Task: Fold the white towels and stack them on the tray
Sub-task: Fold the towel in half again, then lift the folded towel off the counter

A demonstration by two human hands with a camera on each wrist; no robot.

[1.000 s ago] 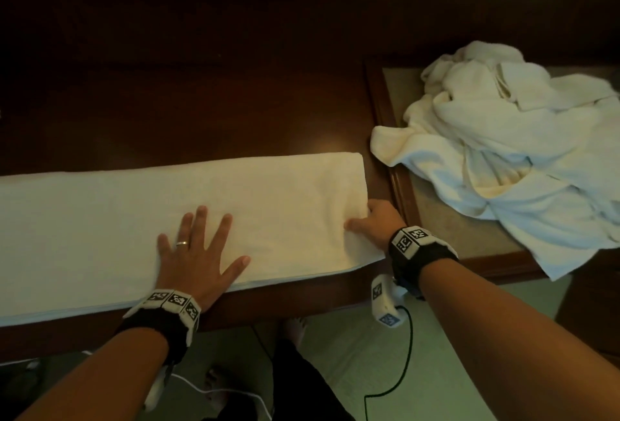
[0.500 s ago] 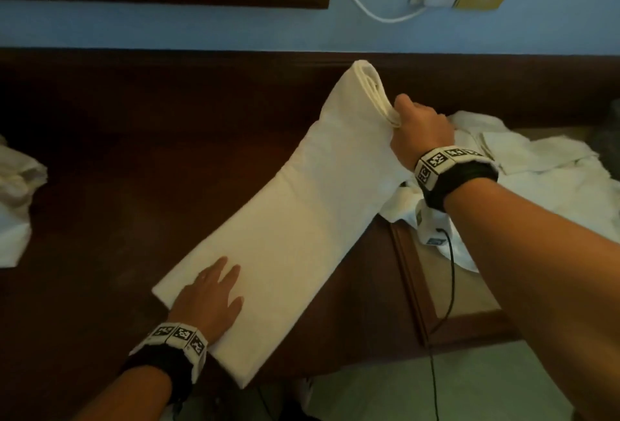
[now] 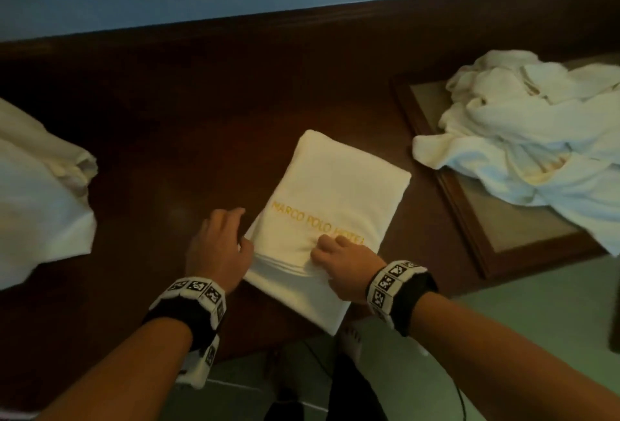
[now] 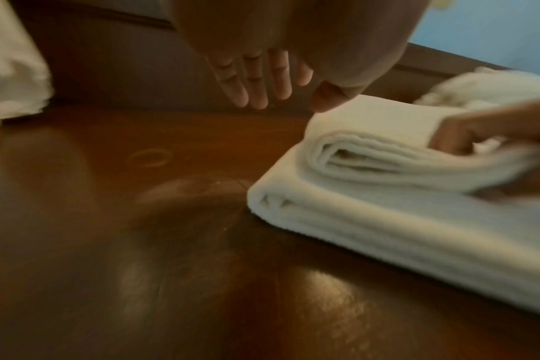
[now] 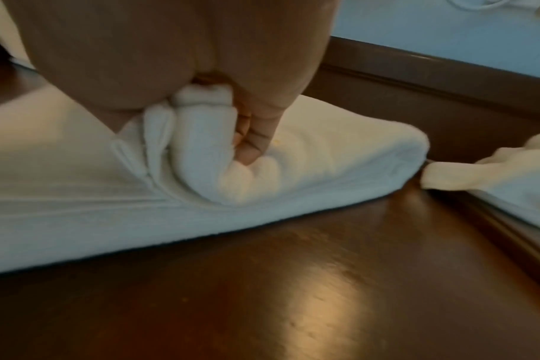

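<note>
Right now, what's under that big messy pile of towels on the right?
A wooden tray sits under the towel pile; its dark frame and tan bottom show at the near side. One towel corner hangs over the frame onto the table. Whatever lies beneath the pile's middle is covered.

Dark polished wooden table (image 3: 201, 112) against a blue wall, bearing a folded white towel (image 3: 335, 185) at the near edge, a wooden tray (image 3: 476, 219) on the right heaped with crumpled towels (image 3: 523, 132), another loose towel (image 3: 37, 206) at far left
</note>
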